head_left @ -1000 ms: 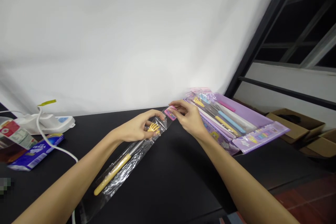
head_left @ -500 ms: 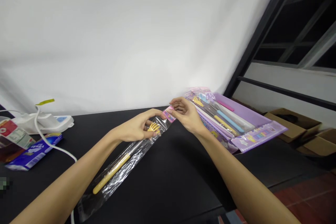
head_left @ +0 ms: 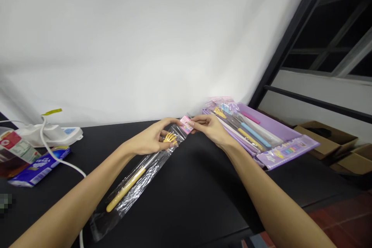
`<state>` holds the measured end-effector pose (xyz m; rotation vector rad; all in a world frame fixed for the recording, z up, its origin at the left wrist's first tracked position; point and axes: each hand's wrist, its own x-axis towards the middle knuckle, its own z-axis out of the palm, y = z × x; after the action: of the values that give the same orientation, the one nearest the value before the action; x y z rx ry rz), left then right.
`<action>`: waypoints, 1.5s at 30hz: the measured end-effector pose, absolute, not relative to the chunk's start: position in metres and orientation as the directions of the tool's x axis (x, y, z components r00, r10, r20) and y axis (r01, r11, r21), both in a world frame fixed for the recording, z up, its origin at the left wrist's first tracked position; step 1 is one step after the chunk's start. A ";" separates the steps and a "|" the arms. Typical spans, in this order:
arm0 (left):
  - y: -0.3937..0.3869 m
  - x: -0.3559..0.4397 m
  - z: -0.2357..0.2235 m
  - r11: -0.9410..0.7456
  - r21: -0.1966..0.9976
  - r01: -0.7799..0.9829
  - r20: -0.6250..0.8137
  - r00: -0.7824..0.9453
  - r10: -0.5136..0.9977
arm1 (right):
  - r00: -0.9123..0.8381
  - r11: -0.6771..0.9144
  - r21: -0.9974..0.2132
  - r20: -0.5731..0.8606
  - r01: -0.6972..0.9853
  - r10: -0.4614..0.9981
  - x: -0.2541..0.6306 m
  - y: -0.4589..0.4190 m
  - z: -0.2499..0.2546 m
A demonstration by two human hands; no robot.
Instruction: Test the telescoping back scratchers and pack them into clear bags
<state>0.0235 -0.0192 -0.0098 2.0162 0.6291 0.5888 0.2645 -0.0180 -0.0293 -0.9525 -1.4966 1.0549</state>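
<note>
A back scratcher [head_left: 128, 189] with a yellow handle, a thin shaft and a yellow hand-shaped head lies slantwise inside a clear plastic bag [head_left: 112, 219] above the black table. My left hand [head_left: 152, 136] is closed on the bagged back scratcher near its head, fingers and thumb on either side. At the bag's top end is a pink header card [head_left: 186, 124], pinched between the thumb and fingers of my right hand [head_left: 210, 128]. The left fingertips behind the card are partly hidden.
On the right, a purple display box [head_left: 287, 153] holds several bagged back scratchers. To the left are a white power strip [head_left: 69, 135] with a cord, a blue packet [head_left: 39, 166] and a container [head_left: 17, 147]. Cardboard boxes [head_left: 322, 137] stand beyond the table [head_left: 186, 201].
My right hand has shifted slightly left and down, its fingers closing more on the pink card, which is now tilted more toward me. The left hand keeps its hold.
</note>
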 end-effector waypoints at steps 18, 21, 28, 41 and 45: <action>-0.017 0.024 -0.013 -0.453 0.872 0.186 0.187 0.730 0.658 | -0.194 0.300 -0.952 0.285 0.053 0.939 0.262 -0.019 -0.030; -0.018 0.024 -0.012 -0.464 0.864 0.195 0.183 0.736 0.652 | -0.168 0.291 -0.956 0.282 0.030 0.944 0.262 -0.019 -0.031; -0.019 0.024 -0.011 -0.436 0.883 0.175 0.177 0.736 0.653 | -0.157 0.184 -0.978 0.197 -0.094 0.968 0.261 -0.020 -0.032; -0.018 0.024 -0.012 -0.445 0.874 0.196 0.186 0.712 0.678 | -0.200 0.142 -0.989 0.145 -0.029 0.969 0.261 -0.021 -0.030; -0.019 0.026 -0.014 -0.441 0.874 0.205 0.198 0.678 0.708 | -0.248 0.233 -0.967 0.202 0.100 0.947 0.257 -0.023 -0.030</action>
<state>0.0258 -0.0189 -0.0139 1.9835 0.7069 0.7002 0.2570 -0.0230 -0.0298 -1.0103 -1.5760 1.1451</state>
